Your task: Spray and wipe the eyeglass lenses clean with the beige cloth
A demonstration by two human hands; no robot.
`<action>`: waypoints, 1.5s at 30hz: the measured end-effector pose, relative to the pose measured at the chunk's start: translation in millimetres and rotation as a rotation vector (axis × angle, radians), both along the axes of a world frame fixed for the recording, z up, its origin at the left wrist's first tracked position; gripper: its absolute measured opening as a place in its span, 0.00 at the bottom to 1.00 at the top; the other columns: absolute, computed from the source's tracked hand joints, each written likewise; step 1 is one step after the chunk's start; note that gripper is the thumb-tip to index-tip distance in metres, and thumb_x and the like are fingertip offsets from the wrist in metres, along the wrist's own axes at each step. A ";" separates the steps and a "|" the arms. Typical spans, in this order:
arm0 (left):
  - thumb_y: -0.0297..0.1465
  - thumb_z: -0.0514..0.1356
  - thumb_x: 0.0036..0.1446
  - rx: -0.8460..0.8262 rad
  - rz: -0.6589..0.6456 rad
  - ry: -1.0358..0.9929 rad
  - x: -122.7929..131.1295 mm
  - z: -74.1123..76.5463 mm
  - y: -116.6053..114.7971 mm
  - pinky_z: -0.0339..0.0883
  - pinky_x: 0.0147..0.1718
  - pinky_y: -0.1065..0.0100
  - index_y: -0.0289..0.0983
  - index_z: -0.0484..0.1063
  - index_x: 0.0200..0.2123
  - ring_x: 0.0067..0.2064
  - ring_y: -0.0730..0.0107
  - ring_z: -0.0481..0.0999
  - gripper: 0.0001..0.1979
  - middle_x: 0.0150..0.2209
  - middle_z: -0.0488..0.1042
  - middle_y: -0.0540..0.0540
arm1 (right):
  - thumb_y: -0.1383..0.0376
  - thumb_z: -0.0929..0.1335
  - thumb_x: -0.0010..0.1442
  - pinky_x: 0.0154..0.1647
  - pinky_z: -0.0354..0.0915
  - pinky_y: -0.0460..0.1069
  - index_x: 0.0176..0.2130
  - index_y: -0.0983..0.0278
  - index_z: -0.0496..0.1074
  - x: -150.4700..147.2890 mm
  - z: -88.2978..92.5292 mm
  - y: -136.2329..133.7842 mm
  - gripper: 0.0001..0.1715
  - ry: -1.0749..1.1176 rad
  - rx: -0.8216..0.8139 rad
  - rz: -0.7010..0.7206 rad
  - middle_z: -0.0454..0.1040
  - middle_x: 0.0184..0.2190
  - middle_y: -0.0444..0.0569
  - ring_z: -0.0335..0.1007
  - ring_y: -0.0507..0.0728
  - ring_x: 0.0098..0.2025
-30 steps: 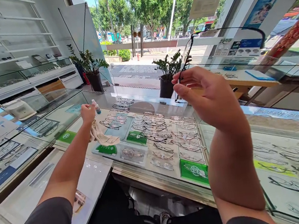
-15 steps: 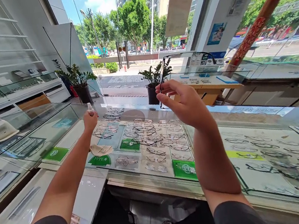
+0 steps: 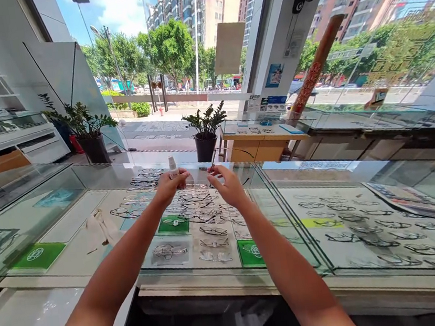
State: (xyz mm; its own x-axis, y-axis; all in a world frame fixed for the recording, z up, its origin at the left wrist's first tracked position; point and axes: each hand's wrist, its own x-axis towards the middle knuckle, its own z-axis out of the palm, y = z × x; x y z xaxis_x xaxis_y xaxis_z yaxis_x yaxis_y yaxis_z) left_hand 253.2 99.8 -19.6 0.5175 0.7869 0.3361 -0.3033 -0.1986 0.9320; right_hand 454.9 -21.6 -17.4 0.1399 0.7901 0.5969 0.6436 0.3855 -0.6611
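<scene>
My left hand (image 3: 169,186) is closed around a small white spray bottle (image 3: 172,163), its top standing above the fingers. Close beside it on the right, my right hand (image 3: 228,184) pinches a pair of dark-framed glasses (image 3: 213,160) between thumb and fingers. One thin temple of the glasses stretches out to the right above the hand. Both hands are over the glass display counter (image 3: 200,280), apart from each other. Beneath the glass lie rows of spectacle frames (image 3: 212,231). A crumpled beige cloth (image 3: 100,227) rests on the counter to the left of my left forearm.
Green cards (image 3: 38,255) lie among the displayed frames. A second case section with more glasses (image 3: 393,223) continues to the right. Potted plants (image 3: 206,146) stand beyond the counter, before a large window. A wooden table (image 3: 257,150) is behind on the right.
My left hand has moved right with the spray bottle, and my right hand has come down and left with the glasses, so they are now close together. The view has turned right.
</scene>
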 end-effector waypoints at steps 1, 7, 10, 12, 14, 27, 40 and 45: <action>0.45 0.76 0.46 -0.023 -0.050 0.011 -1.3 -3.2 -5.3 0.57 0.23 0.69 0.37 0.74 0.31 0.19 0.77 0.60 0.22 0.18 0.60 0.57 | 0.43 0.68 0.72 0.57 0.73 0.62 0.53 0.62 0.77 1.2 -4.9 0.2 0.27 0.000 -0.005 -0.010 0.84 0.53 0.59 0.81 0.65 0.51; 0.42 0.77 0.46 -0.143 -0.233 0.003 -5.9 -8.8 -23.7 0.53 0.22 0.70 0.38 0.70 0.28 0.19 0.79 0.56 0.21 0.17 0.56 0.59 | 0.42 0.69 0.72 0.52 0.72 0.59 0.53 0.62 0.78 -3.6 -9.8 -2.2 0.28 0.034 -0.021 0.006 0.84 0.54 0.59 0.81 0.63 0.48; 0.41 0.77 0.47 -0.173 -0.308 -0.021 -4.9 -6.7 -26.4 0.52 0.22 0.70 0.38 0.68 0.27 0.19 0.80 0.54 0.21 0.17 0.55 0.59 | 0.41 0.69 0.71 0.50 0.72 0.58 0.52 0.61 0.78 -9.6 -6.8 -6.0 0.28 0.063 -0.045 0.039 0.84 0.53 0.57 0.80 0.62 0.47; 0.41 0.77 0.47 -0.188 -0.331 -0.028 -5.6 -5.2 -27.6 0.51 0.21 0.71 0.38 0.67 0.27 0.19 0.80 0.53 0.22 0.17 0.54 0.59 | 0.42 0.69 0.71 0.50 0.72 0.58 0.53 0.61 0.78 -13.2 -4.8 -8.9 0.28 0.075 -0.054 0.058 0.85 0.53 0.56 0.80 0.61 0.47; 0.41 0.77 0.47 -0.196 -0.356 -0.033 -7.1 -3.7 -28.4 0.50 0.21 0.71 0.39 0.66 0.27 0.19 0.80 0.52 0.22 0.16 0.53 0.60 | 0.42 0.70 0.72 0.50 0.72 0.58 0.53 0.61 0.78 -15.9 -3.4 -11.1 0.27 0.080 -0.058 0.071 0.85 0.53 0.55 0.80 0.61 0.47; 0.71 0.63 0.55 -0.194 -0.470 -0.092 -10.6 4.0 -25.7 0.51 0.19 0.67 0.40 0.58 0.18 0.15 0.78 0.53 0.41 0.14 0.50 0.55 | 0.48 0.70 0.73 0.47 0.72 0.57 0.52 0.59 0.79 -20.7 -4.7 -12.6 0.19 0.089 -0.066 0.119 0.85 0.52 0.53 0.78 0.60 0.46; 0.83 0.39 0.49 -0.173 -0.487 0.035 -12.6 7.5 -26.4 0.47 0.18 0.60 0.43 0.51 0.14 0.14 0.73 0.50 0.48 0.11 0.45 0.51 | 0.50 0.70 0.73 0.47 0.70 0.58 0.52 0.60 0.78 -23.2 -5.0 -13.6 0.19 0.097 -0.093 0.146 0.85 0.51 0.53 0.78 0.60 0.45; 0.84 0.36 0.48 -0.149 -0.439 0.071 -12.5 7.8 -26.4 0.53 0.18 0.57 0.44 0.52 0.14 0.14 0.70 0.53 0.48 0.12 0.47 0.50 | 0.50 0.70 0.73 0.47 0.70 0.58 0.52 0.60 0.78 -24.6 -4.2 -14.6 0.19 0.097 -0.104 0.149 0.85 0.51 0.53 0.78 0.60 0.45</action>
